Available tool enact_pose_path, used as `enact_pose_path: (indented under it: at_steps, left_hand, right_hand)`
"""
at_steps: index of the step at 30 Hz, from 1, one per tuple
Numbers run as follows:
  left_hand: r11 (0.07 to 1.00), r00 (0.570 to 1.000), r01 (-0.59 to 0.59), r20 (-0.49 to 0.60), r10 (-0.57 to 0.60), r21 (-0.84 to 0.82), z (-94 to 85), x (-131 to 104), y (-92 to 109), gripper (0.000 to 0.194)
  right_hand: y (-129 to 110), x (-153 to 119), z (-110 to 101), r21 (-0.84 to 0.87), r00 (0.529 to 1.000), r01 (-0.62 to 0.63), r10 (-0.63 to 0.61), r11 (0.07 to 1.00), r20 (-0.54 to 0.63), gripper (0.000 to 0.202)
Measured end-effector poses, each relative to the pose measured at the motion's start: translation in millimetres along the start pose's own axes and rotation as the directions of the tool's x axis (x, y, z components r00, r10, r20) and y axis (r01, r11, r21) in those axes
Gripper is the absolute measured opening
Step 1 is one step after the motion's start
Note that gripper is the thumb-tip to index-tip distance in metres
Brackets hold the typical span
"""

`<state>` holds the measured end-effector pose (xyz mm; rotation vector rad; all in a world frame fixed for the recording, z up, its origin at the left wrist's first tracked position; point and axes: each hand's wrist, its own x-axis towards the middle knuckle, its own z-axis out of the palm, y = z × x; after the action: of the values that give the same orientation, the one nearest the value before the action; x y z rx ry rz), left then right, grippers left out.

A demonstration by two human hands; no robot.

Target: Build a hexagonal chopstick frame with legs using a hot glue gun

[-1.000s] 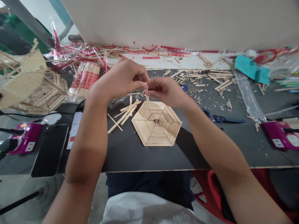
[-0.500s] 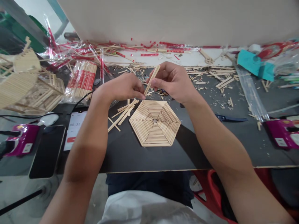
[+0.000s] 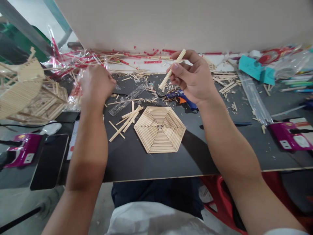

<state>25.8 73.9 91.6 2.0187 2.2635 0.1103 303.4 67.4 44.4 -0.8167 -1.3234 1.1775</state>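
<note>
In my right hand, a small bundle of wooden sticks is pinched between thumb and fingers, tilted above the back of the table. My left hand is beside the plastic-wrapped chopsticks; its fingers are curled, and what they hold, if anything, is hidden. A hexagonal panel of closely laid sticks, with a small hole at its centre, lies flat between my forearms. Loose cut sticks lie crossed to its left. Behind the panel are a clear ruler and a blue glue gun.
A stick-built model stands at the left. Phones and a purple power socket lie near it. Another purple socket is at right. Stick scraps and red wrappers litter the back.
My left hand has moved left, away from the sticks, toward the wrapped chopsticks. My right hand has lifted the sticks up and to the right, uncovering the glue gun and ruler.
</note>
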Motion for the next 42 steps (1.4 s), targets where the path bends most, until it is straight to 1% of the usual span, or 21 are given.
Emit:
enact_pose_path:
  at_steps: [1,2,3,4,5,6,8,10,12,13,14,15,16,19,21,25,29,33,36,39,42]
  left_hand:
    - [0.999,0.999,0.035,-0.032,-0.035,-0.006,-1.9,-1.2,-1.0,0.046]
    - [0.999,0.998,0.041,-0.042,-0.042,-0.019,-3.6,-2.2,-1.7,0.046]
    - [0.999,0.999,0.016,-0.035,-0.018,-0.038,-5.0,-3.0,-1.9,0.046]
    - [0.997,0.999,-0.038,-0.018,0.038,-0.059,-6.2,-3.6,-1.5,0.047]
    - [0.989,0.993,-0.118,0.0,0.119,-0.09,-7.1,-4.4,-0.3,0.048]
    - [0.967,0.976,-0.212,0.017,0.216,-0.143,-7.8,-5.4,1.8,0.049]
    - [0.876,0.916,-0.377,0.017,0.4,-0.3,-8.5,-9.1,9.2,0.047]
    - [0.737,0.831,-0.483,0.018,0.556,-0.473,-8.3,-14.6,19.8,0.037]
    - [0.617,0.732,-0.543,0.039,0.68,-0.569,-6.8,-20.1,30.7,0.028]
    - [0.57,0.69,-0.565,0.038,0.723,-0.597,-5.6,-22.2,35.3,0.025]
    - [0.537,0.656,-0.576,0.043,0.754,-0.617,-4.0,-23.5,38.9,0.023]
    - [0.516,0.639,-0.573,0.048,0.768,-0.636,-2.2,-24.0,41.4,0.023]
    - [0.503,0.633,-0.564,0.048,0.772,-0.655,-0.3,-23.7,42.9,0.023]
    - [0.48,0.648,-0.493,0.063,0.759,-0.725,5.1,-20.4,43.1,0.021]
    - [0.46,0.649,-0.447,0.076,0.757,-0.767,8.2,-17.5,42.2,0.021]
    - [0.451,0.653,-0.399,0.097,0.751,-0.798,14.4,-13.3,43.5,0.022]
    - [0.478,0.66,-0.381,0.129,0.74,-0.792,19.3,-11.1,47.8,0.022]
    - [0.51,0.648,-0.377,0.173,0.742,-0.774,22.7,-7.1,49.6,0.018]
    - [0.527,0.635,-0.393,0.192,0.748,-0.754,26.3,-2.6,47.5,0.019]
    - [0.549,0.64,-0.417,0.195,0.744,-0.725,29.6,1.1,44.1,0.021]
    - [0.563,0.644,-0.444,0.188,0.741,-0.697,31.0,3.0,41.5,0.019]
  right_hand:
    - [-0.3,0.6,-1.5,0.005,1.0,-0.019,0.019,1.0,-0.002,0.044]
    - [-0.1,1.3,-2.8,0.009,0.999,-0.039,0.039,0.999,0.002,0.044]
    - [0.5,2.0,-3.7,0.012,0.998,-0.056,0.056,0.998,0.008,0.044]
    - [1.1,2.4,-4.1,0.017,0.997,-0.069,0.069,0.997,0.017,0.044]
    - [1.6,2.4,-3.8,0.023,0.997,-0.076,0.075,0.997,0.028,0.044]
    - [1.8,2.0,-2.8,0.024,0.996,-0.076,0.075,0.997,0.04,0.043]
    - [0.8,-0.2,1.3,0.005,0.996,-0.058,0.058,0.998,0.07,0.044]
    - [-1.4,-3.7,7.4,-0.031,0.994,-0.029,0.033,0.999,0.107,0.046]
    - [-3.9,-6.9,13.5,-0.058,0.99,-0.008,0.016,0.998,0.142,0.048]
    - [-5.0,-8.1,15.9,-0.063,0.987,-0.003,0.013,0.998,0.158,0.048]
    - [-5.7,-8.9,17.7,-0.062,0.985,-0.003,0.014,0.998,0.17,0.049]
    - [-6.1,-9.3,18.9,-0.058,0.984,-0.006,0.017,0.998,0.179,0.049]
    - [-6.1,-9.3,19.6,-0.051,0.982,-0.009,0.019,0.999,0.185,0.049]
    - [-4.2,-7.8,19.0,-0.017,0.983,-0.02,0.022,1.0,0.184,0.048]
    - [-1.8,-6.3,17.8,0.002,0.984,-0.034,0.033,0.999,0.174,0.047]
    - [3.9,-4.0,14.2,0.019,0.982,-0.072,0.067,0.997,0.177,0.046]
    - [7.3,-3.3,9.1,0.002,0.974,-0.098,0.096,0.995,0.205,0.042]
    - [7.0,-4.2,6.8,-0.065,0.975,-0.096,0.107,0.993,0.193,0.041]
    - [6.7,-4.8,9.0,-0.133,0.981,-0.08,0.102,0.988,0.164,0.042]
    - [7.5,-5.5,13.3,-0.18,0.983,-0.075,0.103,0.981,0.153,0.043]
    - [8.2,-7.2,17.5,-0.227,0.985,-0.052,0.088,0.972,0.151,0.041]
